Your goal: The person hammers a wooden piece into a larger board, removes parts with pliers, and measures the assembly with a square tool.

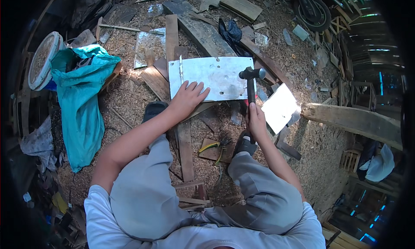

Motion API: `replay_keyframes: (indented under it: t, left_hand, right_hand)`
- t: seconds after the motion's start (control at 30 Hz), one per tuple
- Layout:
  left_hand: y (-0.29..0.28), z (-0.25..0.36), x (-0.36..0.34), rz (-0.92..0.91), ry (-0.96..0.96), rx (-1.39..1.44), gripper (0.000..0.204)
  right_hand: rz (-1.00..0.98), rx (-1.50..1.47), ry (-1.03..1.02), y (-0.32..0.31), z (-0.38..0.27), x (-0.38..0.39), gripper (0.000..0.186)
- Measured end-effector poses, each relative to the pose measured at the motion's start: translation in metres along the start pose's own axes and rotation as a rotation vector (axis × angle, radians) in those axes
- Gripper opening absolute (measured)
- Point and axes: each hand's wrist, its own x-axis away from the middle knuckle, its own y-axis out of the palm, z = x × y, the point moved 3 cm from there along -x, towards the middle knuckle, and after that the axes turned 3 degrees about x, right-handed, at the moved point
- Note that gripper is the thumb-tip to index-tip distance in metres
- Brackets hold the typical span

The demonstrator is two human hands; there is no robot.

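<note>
A flat white panel with small holes or dark spots lies over wooden boards in front of me. My left hand rests on its lower left part, palm down with fingers spread, holding nothing. A narrow strip runs along the panel near its left edge, just above that hand. My right hand is wrapped round the handle of a hammer. The dark hammer head is over the panel's right side; whether it touches cannot be told. Between my feet, pliers with yellow handles lie on a small wood piece.
A second white piece lies right of the hammer, by a thick beam. At left stand a white bucket and a teal cloth or sack. Planks and scraps cover the shavings-strewn ground; a wheel is at far right.
</note>
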Motion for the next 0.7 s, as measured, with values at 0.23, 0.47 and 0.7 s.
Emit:
replay_keyframes:
  t: [0.23,0.47,0.7]
  left_hand:
    - [-0.013,-0.009,0.001,0.098,-0.191,0.279,0.061]
    - [0.047,-0.056,0.045,0.373,-1.121,1.038,0.070]
    - [0.045,-0.038,0.029,0.276,-1.200,1.378,0.059]
  right_hand:
    - [-0.039,-0.044,-0.020,0.005,0.004,-0.001,0.039]
    - [-0.042,0.105,-0.025,0.001,0.026,0.004,0.041]
    - [-0.062,-0.214,-0.107,0.000,-0.065,0.014,0.044]
